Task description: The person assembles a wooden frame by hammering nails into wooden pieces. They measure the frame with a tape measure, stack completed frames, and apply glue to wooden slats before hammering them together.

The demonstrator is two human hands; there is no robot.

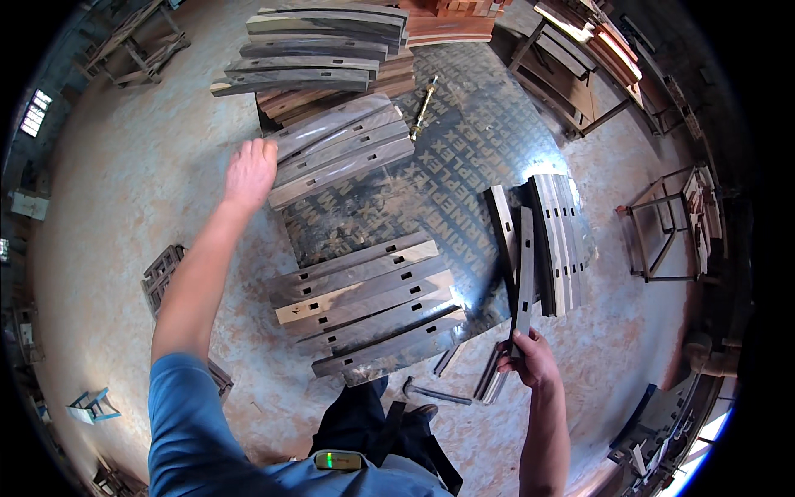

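The right hand (532, 360) is closed round the near end of a grey wooden slat (525, 261), thumb over the top; its fingers are partly hidden behind the wood, and so is the very end of the slat. This slat stands over the right part of the dark table (447, 186), its long axis running away from the person, almost straight up the view, with the far end leaning very slightly right. Two small dark slots show along it. Whether its far end touches the table is hard to tell.

The left hand (251, 174) has its fingers bunched at the left end of the farthest slat (331, 124) in a small group; the fingertips are hidden, so I cannot tell whether they grip it. That slat's long axis slants across the view, its right end farther away.

Just left of the held slat lies a second slat (503, 219), partly covered by it; just right is a row of slotted slats (559, 248), bright with glare. Nearer the person, another group of slats (373, 298) lies crosswise. Below the table edge, a hammer (439, 395) rests on the floor (604, 414). At the far edge, a reddish wood pile (447, 29) is cut off.
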